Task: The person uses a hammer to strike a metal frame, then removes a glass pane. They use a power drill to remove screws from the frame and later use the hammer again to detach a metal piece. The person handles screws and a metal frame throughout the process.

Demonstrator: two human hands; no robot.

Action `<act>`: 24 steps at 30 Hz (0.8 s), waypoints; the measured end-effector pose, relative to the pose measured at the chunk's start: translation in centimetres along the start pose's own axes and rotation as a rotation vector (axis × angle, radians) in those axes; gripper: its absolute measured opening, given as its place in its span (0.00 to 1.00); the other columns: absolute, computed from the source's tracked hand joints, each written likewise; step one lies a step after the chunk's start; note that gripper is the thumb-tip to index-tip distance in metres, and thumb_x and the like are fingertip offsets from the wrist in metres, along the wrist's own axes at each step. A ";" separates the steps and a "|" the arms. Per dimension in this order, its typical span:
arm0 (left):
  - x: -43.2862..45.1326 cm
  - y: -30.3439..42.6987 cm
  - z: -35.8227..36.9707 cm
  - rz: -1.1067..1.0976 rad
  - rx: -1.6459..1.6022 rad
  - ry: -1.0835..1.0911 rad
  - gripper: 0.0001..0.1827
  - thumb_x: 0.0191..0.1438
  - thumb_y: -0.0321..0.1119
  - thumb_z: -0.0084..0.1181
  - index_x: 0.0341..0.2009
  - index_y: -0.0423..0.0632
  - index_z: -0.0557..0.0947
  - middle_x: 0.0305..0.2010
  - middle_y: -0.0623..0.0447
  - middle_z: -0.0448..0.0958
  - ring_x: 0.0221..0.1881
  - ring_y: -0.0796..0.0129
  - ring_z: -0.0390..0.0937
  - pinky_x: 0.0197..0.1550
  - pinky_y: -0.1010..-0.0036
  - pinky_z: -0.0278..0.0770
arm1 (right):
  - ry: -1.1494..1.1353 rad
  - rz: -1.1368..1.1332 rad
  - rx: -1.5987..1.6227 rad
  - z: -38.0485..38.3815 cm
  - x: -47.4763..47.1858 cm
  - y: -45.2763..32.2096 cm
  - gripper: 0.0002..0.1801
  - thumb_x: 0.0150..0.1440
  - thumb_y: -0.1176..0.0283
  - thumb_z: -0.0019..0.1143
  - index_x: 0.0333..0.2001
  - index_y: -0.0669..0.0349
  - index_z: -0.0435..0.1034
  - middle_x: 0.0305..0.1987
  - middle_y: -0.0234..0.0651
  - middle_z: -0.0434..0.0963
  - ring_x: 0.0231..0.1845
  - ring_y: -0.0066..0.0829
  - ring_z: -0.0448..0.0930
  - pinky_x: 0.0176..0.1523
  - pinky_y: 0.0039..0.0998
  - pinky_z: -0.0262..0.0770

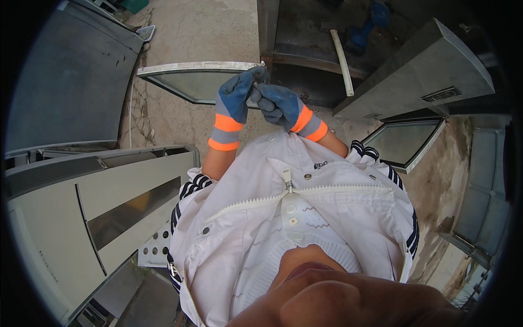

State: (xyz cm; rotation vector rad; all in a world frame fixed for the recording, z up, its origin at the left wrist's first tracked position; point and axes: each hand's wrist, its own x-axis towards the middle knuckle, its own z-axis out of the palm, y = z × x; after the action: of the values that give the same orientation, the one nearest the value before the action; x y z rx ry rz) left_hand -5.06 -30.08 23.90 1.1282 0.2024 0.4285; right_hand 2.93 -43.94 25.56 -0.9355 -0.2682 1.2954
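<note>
Both hands wear blue-and-grey work gloves with orange-banded cuffs and meet in front of my chest. My left hand (238, 90) has its fingers bent around a small thing, too hidden to name. Close against it, my right hand (281, 103) has curled fingers and its fingertips at the same small thing. Just behind the gloves, a framed glass panel (200, 65) reaches out to the left from a dark metal upright (267, 32). Which fingers grip the small thing cannot be told.
A hammer with a pale handle (341, 61) lies on a metal shelf, near a blue dumbbell (363, 32). A metal door (416, 69) juts out at the right, with another glass panel (404, 141) below. A white appliance cabinet (135, 212) stands at lower left, a grey metal panel (69, 77) above.
</note>
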 end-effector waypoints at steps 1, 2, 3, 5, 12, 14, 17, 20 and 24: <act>0.0 0.2 0.2 -0.004 0.003 0.013 0.18 0.62 0.36 0.49 0.49 0.36 0.79 0.48 0.48 0.79 0.46 0.68 0.76 0.49 0.75 0.73 | 0.043 -0.014 -0.066 0.1 0.1 0.0 0.19 0.64 0.55 0.46 0.32 0.58 0.73 0.16 0.20 0.58 0.14 0.13 0.55 0.18 0.18 0.48; 0.0 0.3 0.3 -0.008 0.006 0.027 0.18 0.61 0.36 0.50 0.49 0.36 0.80 0.47 0.49 0.80 0.46 0.70 0.76 0.49 0.76 0.73 | 0.086 -0.028 -0.133 0.2 0.1 0.0 0.19 0.64 0.55 0.46 0.32 0.59 0.74 0.16 0.21 0.59 0.14 0.13 0.56 0.18 0.18 0.49; -0.1 0.1 0.0 -0.028 -0.005 0.028 0.18 0.61 0.36 0.49 0.48 0.36 0.80 0.46 0.48 0.80 0.45 0.70 0.76 0.49 0.76 0.73 | 0.090 -0.042 -0.209 0.1 0.2 -0.2 0.20 0.63 0.55 0.47 0.32 0.60 0.74 0.16 0.21 0.60 0.14 0.13 0.57 0.18 0.19 0.49; -0.1 -0.6 -1.0 -0.067 -0.026 0.032 0.17 0.61 0.35 0.49 0.47 0.36 0.81 0.46 0.48 0.80 0.44 0.69 0.76 0.48 0.76 0.73 | 0.095 -0.069 -0.361 0.0 0.4 -0.4 0.21 0.63 0.54 0.48 0.31 0.61 0.74 0.16 0.23 0.63 0.14 0.13 0.59 0.18 0.19 0.51; -0.2 0.5 0.4 0.047 0.226 0.096 0.16 0.60 0.33 0.48 0.45 0.36 0.82 0.43 0.47 0.81 0.45 0.66 0.76 0.52 0.73 0.72 | 0.119 -0.042 -0.236 -0.2 -0.1 -0.1 0.20 0.63 0.56 0.48 0.32 0.62 0.74 0.18 0.25 0.66 0.15 0.15 0.62 0.19 0.20 0.55; 0.0 0.3 0.5 0.033 0.094 0.089 0.16 0.60 0.32 0.48 0.45 0.35 0.82 0.43 0.47 0.81 0.45 0.66 0.76 0.52 0.73 0.71 | 0.227 -0.244 -0.570 0.5 -0.1 0.2 0.19 0.64 0.57 0.46 0.33 0.62 0.72 0.17 0.24 0.63 0.15 0.14 0.59 0.18 0.20 0.53; 0.3 -0.3 0.4 0.049 0.144 0.144 0.15 0.61 0.32 0.47 0.44 0.36 0.81 0.43 0.47 0.81 0.45 0.64 0.77 0.53 0.73 0.72 | 0.300 -0.998 -1.106 -1.7 2.2 1.9 0.19 0.64 0.58 0.44 0.33 0.62 0.72 0.17 0.23 0.62 0.14 0.14 0.59 0.18 0.19 0.52; 3.5 1.7 -10.2 0.299 -0.345 0.505 0.16 0.61 0.39 0.50 0.44 0.39 0.79 0.46 0.47 0.79 0.48 0.56 0.77 0.59 0.64 0.72 | 0.006 0.024 -0.249 -1.8 -1.6 0.5 0.18 0.63 0.58 0.46 0.33 0.62 0.73 0.18 0.22 0.63 0.14 0.13 0.58 0.17 0.19 0.53; 3.7 6.7 -13.6 0.248 -0.230 0.417 0.20 0.60 0.44 0.53 0.47 0.41 0.77 0.53 0.45 0.75 0.57 0.52 0.72 0.63 0.56 0.67 | 0.004 -0.019 -0.255 -3.7 -2.1 0.7 0.20 0.65 0.57 0.44 0.39 0.64 0.72 0.20 0.25 0.67 0.17 0.13 0.62 0.19 0.17 0.57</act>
State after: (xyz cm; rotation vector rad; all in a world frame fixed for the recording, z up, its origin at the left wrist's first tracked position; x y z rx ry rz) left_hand -8.30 -14.76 24.46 0.8304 0.3691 0.8868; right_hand 4.25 -47.48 23.45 -1.1477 -0.4458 1.2605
